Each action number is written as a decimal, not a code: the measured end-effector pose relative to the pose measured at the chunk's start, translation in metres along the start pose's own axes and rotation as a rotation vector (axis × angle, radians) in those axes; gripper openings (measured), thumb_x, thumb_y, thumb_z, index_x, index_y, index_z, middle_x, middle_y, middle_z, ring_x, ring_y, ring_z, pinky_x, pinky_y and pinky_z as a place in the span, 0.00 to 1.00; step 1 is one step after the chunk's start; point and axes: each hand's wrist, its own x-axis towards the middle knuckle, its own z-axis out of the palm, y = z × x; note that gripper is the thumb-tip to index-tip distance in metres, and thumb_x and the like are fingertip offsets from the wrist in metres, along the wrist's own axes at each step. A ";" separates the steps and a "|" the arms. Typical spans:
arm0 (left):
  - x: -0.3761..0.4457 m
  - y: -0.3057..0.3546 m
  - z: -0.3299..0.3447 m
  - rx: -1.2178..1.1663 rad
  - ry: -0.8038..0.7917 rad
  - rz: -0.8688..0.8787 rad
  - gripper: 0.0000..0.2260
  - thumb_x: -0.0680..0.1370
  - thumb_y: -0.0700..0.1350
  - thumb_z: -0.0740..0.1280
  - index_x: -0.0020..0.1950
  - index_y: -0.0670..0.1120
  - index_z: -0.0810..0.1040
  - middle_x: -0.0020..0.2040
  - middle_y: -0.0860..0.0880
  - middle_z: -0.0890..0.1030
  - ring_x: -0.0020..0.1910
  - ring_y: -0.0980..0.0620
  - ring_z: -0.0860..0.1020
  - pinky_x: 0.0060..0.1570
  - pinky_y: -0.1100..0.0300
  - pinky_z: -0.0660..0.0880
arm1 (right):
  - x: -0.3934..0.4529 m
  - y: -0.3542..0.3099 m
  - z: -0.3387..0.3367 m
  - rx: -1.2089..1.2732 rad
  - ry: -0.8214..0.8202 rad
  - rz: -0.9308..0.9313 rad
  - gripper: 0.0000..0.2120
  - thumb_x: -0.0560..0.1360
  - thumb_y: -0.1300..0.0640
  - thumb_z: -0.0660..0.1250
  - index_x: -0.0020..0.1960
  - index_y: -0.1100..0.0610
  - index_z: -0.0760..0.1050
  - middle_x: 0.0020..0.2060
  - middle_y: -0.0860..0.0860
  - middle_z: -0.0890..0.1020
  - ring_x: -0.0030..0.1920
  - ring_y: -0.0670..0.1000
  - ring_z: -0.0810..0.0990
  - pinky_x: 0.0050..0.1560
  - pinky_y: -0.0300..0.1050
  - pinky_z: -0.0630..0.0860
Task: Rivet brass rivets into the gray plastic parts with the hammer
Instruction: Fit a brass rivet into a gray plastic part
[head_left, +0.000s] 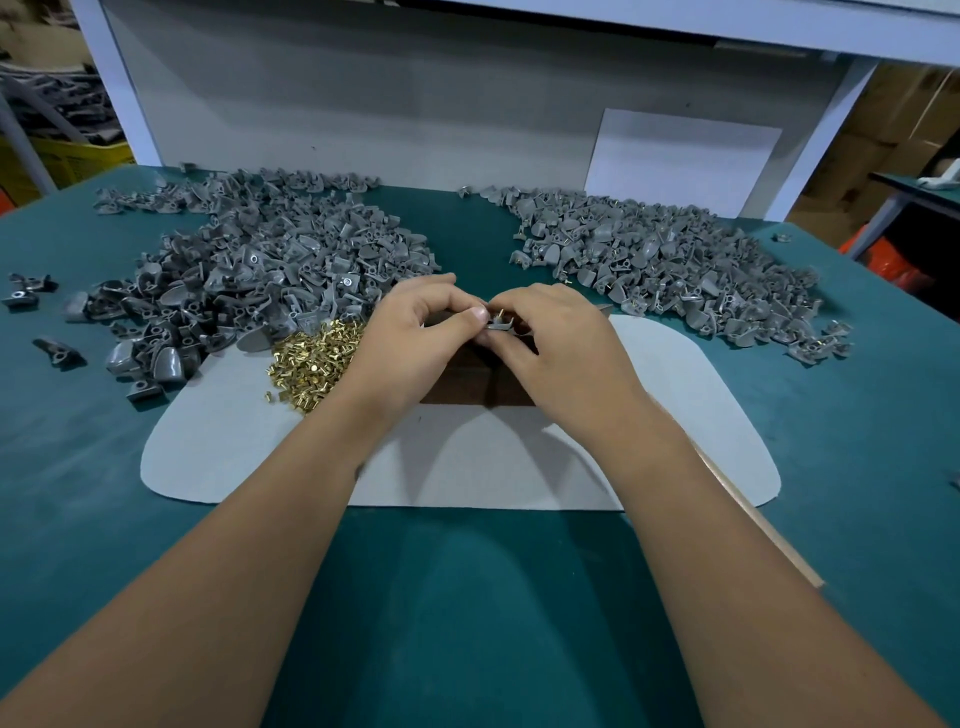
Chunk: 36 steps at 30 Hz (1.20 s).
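1. Both hands meet mid-table over the gray mat (218, 457): left hand (415, 332) and right hand (561, 338) pinch one gray plastic part (500, 326), brass rivet (502, 313) upright in it.
2. Loose brass rivets (311, 358) lie just left of the left hand.
3. Gray part piles: back-left (249, 260), back-right (665, 265).

Two bare forearms, no sleeves visible. Left hand (415, 332) and right hand (561, 343) wore no gloves, rings or watch. Thumbnail trimmed short.

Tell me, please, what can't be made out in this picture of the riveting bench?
- Hammer: in the head view, only a handle-like strip shows beside the right forearm; its head is hidden.
- Dark block: mostly covered by the left hand and right hand.
- Rivet seating in the gray part: too small.
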 end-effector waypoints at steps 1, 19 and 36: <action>0.000 0.000 -0.001 -0.010 0.002 -0.009 0.14 0.77 0.40 0.69 0.35 0.55 0.82 0.60 0.44 0.81 0.70 0.59 0.69 0.73 0.51 0.62 | 0.000 0.000 0.001 -0.008 -0.003 0.000 0.10 0.75 0.54 0.68 0.54 0.58 0.79 0.46 0.53 0.81 0.51 0.54 0.75 0.52 0.50 0.70; -0.003 0.001 0.004 0.006 0.021 0.008 0.11 0.77 0.37 0.69 0.39 0.51 0.82 0.48 0.49 0.85 0.61 0.67 0.72 0.67 0.64 0.63 | -0.003 -0.006 0.008 0.131 0.007 0.079 0.11 0.76 0.60 0.66 0.56 0.56 0.81 0.48 0.52 0.83 0.52 0.54 0.76 0.54 0.48 0.69; 0.004 0.028 -0.035 0.219 0.231 -0.056 0.07 0.78 0.45 0.69 0.41 0.50 0.82 0.37 0.56 0.81 0.34 0.62 0.77 0.39 0.64 0.75 | 0.016 -0.026 0.002 0.126 0.126 0.090 0.05 0.75 0.56 0.68 0.47 0.54 0.82 0.42 0.47 0.84 0.44 0.49 0.80 0.48 0.49 0.76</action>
